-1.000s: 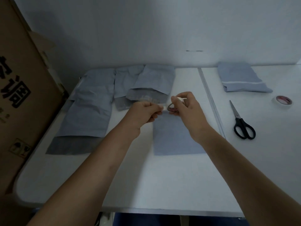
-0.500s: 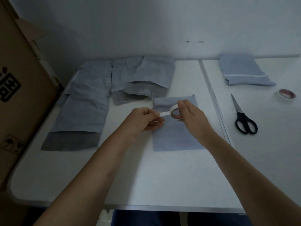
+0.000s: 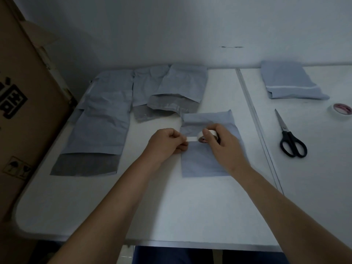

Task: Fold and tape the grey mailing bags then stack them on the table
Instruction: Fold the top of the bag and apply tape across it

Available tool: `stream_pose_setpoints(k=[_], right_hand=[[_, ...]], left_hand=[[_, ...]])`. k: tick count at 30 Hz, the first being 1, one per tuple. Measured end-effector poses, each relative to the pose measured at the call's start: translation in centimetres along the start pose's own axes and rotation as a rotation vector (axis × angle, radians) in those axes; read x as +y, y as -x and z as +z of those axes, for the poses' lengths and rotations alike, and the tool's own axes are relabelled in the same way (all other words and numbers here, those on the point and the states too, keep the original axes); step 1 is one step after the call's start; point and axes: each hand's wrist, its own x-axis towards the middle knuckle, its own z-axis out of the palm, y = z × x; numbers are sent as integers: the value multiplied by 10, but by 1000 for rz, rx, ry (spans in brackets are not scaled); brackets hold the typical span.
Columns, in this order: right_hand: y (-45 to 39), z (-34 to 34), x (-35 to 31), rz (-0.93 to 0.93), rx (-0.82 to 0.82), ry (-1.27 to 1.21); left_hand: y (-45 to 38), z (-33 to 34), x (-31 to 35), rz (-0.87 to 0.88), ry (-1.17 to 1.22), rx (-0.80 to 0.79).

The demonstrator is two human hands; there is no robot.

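A folded grey mailing bag [image 3: 204,161] lies flat in the middle of the white table [image 3: 171,216]. Over it my right hand [image 3: 224,141] grips a small roll of white tape [image 3: 206,135]. My left hand [image 3: 167,143] pinches the free end of the tape strip [image 3: 191,139], a short length drawn out between the hands. Several unfolded grey bags [image 3: 102,119] lie at the back left. A stack of folded grey bags [image 3: 289,82] sits at the back right.
Black-handled scissors [image 3: 289,138] lie on the right table, with a second tape roll [image 3: 342,109] beyond them. A tall cardboard box [image 3: 24,111] stands against the table's left edge. A seam [image 3: 255,119] divides the two tabletops.
Both hands have come down with the tape roll from above the bag's top edge to over its upper half. The drawn-out strip between them is a little longer.
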Motion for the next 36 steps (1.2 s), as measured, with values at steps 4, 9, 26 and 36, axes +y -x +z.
stream_pose_setpoints(k=[4,9,26,36], right_hand=[[-6,-3,-1,-26,-66,33],[-14,-3,-9,-42,-62,-7],[-11,8,-7,-2,6,-134],[-7,16,5,-73,87,-47]], left_hand=[[-1,-1,0,1,-25,5],[-1,-2,4,1,-47,-6],[9,-9,3,106,-317,138],[12,-9,-4,75,-351,185]])
